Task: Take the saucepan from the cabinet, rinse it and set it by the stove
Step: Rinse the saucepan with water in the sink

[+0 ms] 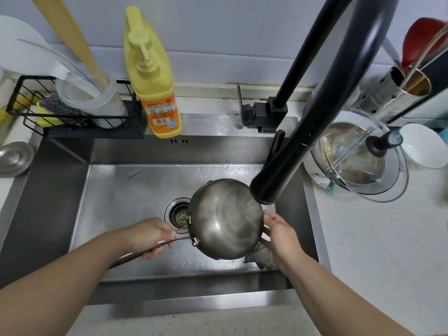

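Steel sink (135,180) all around, low in the frame. Saucepan (225,218) tipped under the tap (269,185) (handle pointing lower left), left hand (151,235) closed round that handle. Right hand (278,232) open, flat against the pan's right side.

Saucepan (225,218) held bottom-up over the steel sink (126,190), just under the black faucet head (271,187). Left hand (151,235) grips its long handle; right hand (280,235) flat against the pan's right rim. Yellow soap bottle (151,76) far left, glass lid (358,154) on the right counter.
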